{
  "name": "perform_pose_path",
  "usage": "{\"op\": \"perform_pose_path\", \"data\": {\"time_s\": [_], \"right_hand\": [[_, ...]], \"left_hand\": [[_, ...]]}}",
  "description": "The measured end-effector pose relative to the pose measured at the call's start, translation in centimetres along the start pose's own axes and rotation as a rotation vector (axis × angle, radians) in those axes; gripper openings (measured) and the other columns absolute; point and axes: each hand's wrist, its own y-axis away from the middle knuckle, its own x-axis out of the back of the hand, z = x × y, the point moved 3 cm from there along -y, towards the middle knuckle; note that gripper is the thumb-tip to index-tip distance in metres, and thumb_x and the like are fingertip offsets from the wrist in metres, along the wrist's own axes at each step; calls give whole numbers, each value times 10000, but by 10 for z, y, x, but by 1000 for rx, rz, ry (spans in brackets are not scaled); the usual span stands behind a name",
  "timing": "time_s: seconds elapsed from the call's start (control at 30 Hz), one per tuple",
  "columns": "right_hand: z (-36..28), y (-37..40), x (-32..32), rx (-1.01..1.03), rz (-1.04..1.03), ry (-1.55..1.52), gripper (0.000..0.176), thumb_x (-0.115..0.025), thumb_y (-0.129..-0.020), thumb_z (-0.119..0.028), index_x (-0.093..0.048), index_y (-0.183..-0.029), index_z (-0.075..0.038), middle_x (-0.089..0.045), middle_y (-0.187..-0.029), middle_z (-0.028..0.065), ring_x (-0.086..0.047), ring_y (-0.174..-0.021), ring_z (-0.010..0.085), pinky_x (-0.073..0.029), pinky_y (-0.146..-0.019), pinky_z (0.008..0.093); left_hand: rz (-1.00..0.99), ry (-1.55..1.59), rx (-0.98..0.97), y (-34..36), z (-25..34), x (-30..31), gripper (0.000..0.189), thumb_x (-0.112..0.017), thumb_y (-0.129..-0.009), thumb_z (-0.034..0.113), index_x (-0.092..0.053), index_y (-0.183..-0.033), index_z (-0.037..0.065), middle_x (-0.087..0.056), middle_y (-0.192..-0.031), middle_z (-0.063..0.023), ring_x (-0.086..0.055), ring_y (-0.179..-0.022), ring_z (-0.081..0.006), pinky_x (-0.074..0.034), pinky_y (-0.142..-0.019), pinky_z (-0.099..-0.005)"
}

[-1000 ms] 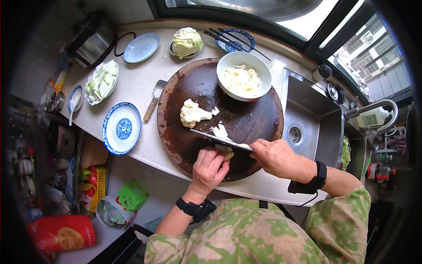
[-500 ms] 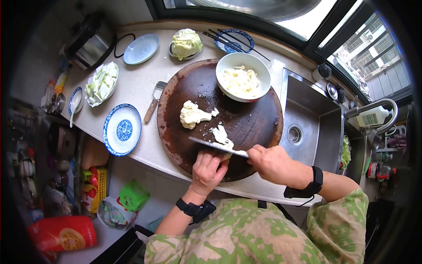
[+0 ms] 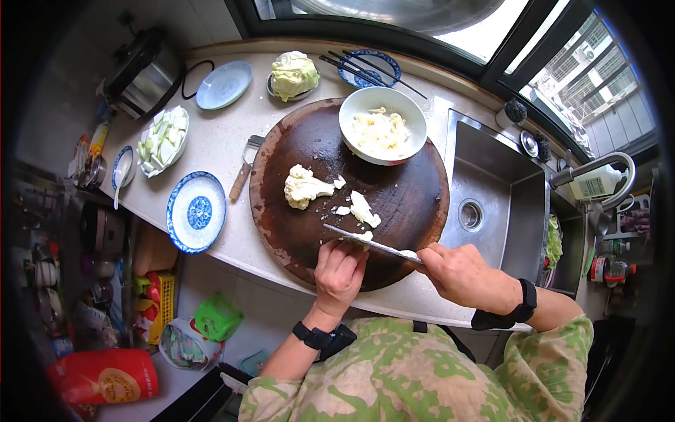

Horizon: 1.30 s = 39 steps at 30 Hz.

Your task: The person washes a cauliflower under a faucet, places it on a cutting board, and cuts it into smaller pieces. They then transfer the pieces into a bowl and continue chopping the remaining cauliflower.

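My right hand (image 3: 464, 276) is closed round the handle of a kitchen knife (image 3: 385, 247), its blade edge-down near the front of the round wooden chopping board (image 3: 281, 232). Just on the near side of the blade, my left hand (image 3: 339, 273) has its fingers bent over a cauliflower piece, mostly hidden by fingers and blade. White bits cling to the knife. Beyond the blade lie cut cauliflower pieces (image 3: 363, 209). A larger cauliflower floret (image 3: 302, 188) rests to their left. At the board's back stands a white bowl (image 3: 394, 157) holding cut cauliflower.
Left of the board lie a peeler (image 3: 240, 181), a blue-patterned plate (image 3: 176, 219) and a dish of pale green slices (image 3: 163, 141). Behind are a cabbage (image 3: 294, 76), a pale blue plate (image 3: 223, 84) and chopsticks (image 3: 365, 70). A steel sink (image 3: 492, 176) lies right.
The knife has shifted right and slightly toward me, its blade seen more edge-on. The cut pieces beyond it have spread apart. My left hand stays at the cauliflower.
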Motion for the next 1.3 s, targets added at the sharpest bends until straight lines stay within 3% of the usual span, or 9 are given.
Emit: {"op": "perform_pose_path", "data": {"time_s": [0.1,0.4,0.7,1.0,1.1,1.2,1.3], "right_hand": [[10,-4,-11,-10,-105,8,149,-572,-879,-139,-504,-834,-14,-576,-770,148,-596,-621,335,-453,-501,426],[2,-5,-3,-21,1,-59,133,-568,-877,-125,-490,-859,-19,-574,-777,156,-597,-621,346,-465,-511,430],[-5,0,-14,9,-106,3,95,-553,-779,-12,-494,-853,4,-575,-789,156,-599,-613,338,-468,-492,414],[1,-10,-17,-24,-65,-77,151,-571,-876,-131,-498,-860,0,-591,-807,164,-602,-650,356,-476,-530,438],[-12,-1,-9,41,-6,-106,112,-565,-843,-82,-494,-865,1,-572,-786,150,-602,-629,339,-475,-504,418],[-16,1,-9,71,-40,-8,134,-543,-762,-11,-486,-882,1,-522,-741,120,-594,-586,304,-471,-468,380],[-6,-5,-26,66,-143,128,132,-539,-766,-14,-484,-885,1,-529,-763,122,-590,-589,304,-471,-467,378]], "left_hand": [[-13,-6,-12,1,0,0,272,-749,-605,-47,-638,-834,50,-606,-875,-70,-583,-837,-285,-498,-716,-367],[9,-22,-2,3,3,3,257,-743,-616,-55,-637,-825,50,-601,-858,-75,-582,-825,-288,-502,-711,-374],[-18,-46,6,12,3,5,225,-734,-647,-39,-648,-836,47,-607,-875,-87,-581,-826,-306,-511,-718,-367],[6,-38,51,23,2,12,223,-734,-639,-60,-634,-819,25,-604,-853,-90,-586,-834,-292,-501,-727,-361],[27,-28,91,23,1,8,228,-734,-636,-61,-637,-823,28,-607,-851,-88,-590,-838,-292,-502,-725,-361],[78,-30,81,24,0,8,216,-729,-640,-59,-638,-814,31,-606,-848,-82,-591,-835,-287,-502,-720,-357],[21,-66,74,22,2,9,202,-713,-642,-64,-636,-800,36,-605,-845,-77,-591,-831,-280,-502,-720,-355]]}}
